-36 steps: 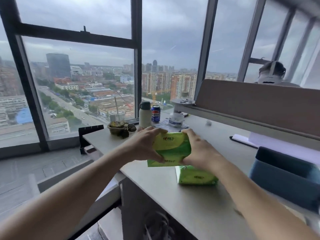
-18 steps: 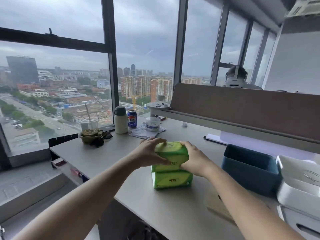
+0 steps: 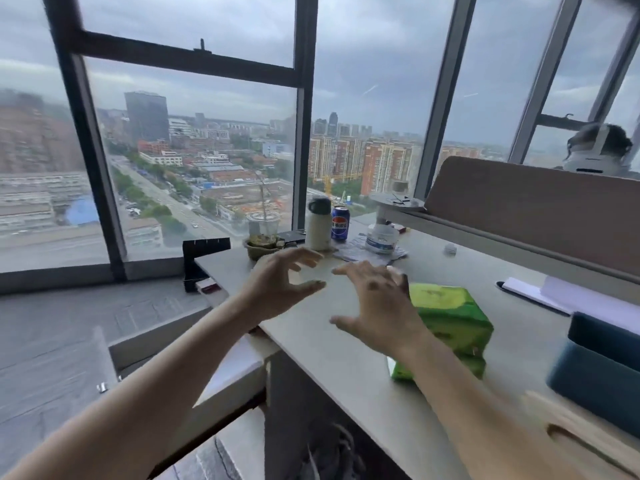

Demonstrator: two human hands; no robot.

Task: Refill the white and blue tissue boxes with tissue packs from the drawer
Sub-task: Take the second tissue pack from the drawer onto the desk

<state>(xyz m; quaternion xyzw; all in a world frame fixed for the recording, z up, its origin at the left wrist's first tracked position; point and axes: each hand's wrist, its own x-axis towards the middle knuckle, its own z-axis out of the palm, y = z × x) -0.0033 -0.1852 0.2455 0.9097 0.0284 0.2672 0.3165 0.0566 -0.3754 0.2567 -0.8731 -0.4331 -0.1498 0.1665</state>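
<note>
Two green tissue packs (image 3: 450, 317) lie stacked on the light desk (image 3: 346, 358), the upper one sitting on the lower. My right hand (image 3: 377, 306) hovers just left of the stack, fingers spread, holding nothing. My left hand (image 3: 280, 285) is further left above the desk's near corner, also open and empty. The blue tissue box (image 3: 595, 368) stands at the right edge of view, partly cut off. A wooden lid (image 3: 581, 441) lies in front of it. The white box is out of view.
At the desk's far end stand a white flask (image 3: 318, 225), a blue soda can (image 3: 340, 223), a plastic cup (image 3: 263, 225), a small bowl (image 3: 261, 245) and a clear tub (image 3: 381, 239). A brown partition (image 3: 533, 216) runs along the back; another person's head shows behind it. Papers (image 3: 568, 292) lie at right.
Both hands have let go of the upper green pack, which now rests on the lower one, and have pulled away to the left with fingers spread. The view has swung left.
</note>
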